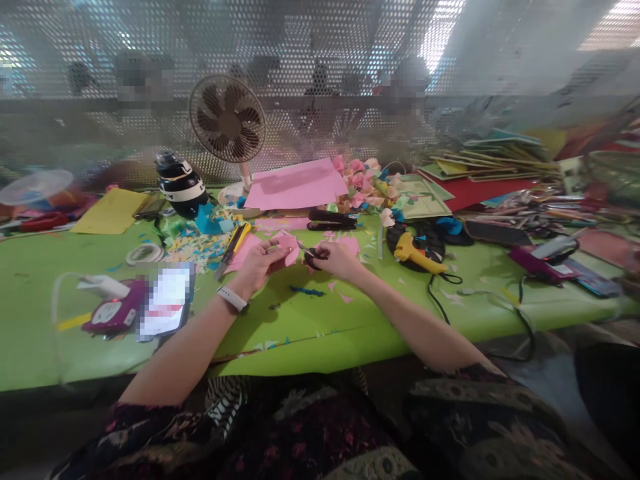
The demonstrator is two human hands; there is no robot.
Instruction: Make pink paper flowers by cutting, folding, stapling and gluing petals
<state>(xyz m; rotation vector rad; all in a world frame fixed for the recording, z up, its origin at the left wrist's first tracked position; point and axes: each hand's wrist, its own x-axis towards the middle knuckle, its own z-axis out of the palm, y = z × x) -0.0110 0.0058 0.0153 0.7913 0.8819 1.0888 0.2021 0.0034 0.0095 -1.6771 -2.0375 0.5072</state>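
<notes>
My left hand (259,265), with a white band on its wrist, is closed on a small piece of pink paper (287,251). In my right hand (336,259) is a pair of scissors (312,257), its fingers wrapped round the dark handles. The blades point left, at the edge of the pink piece; whether they touch it I cannot tell. A yellow and black box cutter (234,249) lies just left of my left hand. Behind both hands are a black stapler (332,220) and a large pink sheet (296,185). Pink offcuts (346,297) lie near my right wrist.
A yellow glue gun (417,253) rests on a dark round pad, its cord trailing right. Paper flowers (357,180) are heaped at the back. A fan (228,119), a dark bottle (181,185) and paper scraps (200,247) stand or lie left; a phone (167,301) leans near my left forearm.
</notes>
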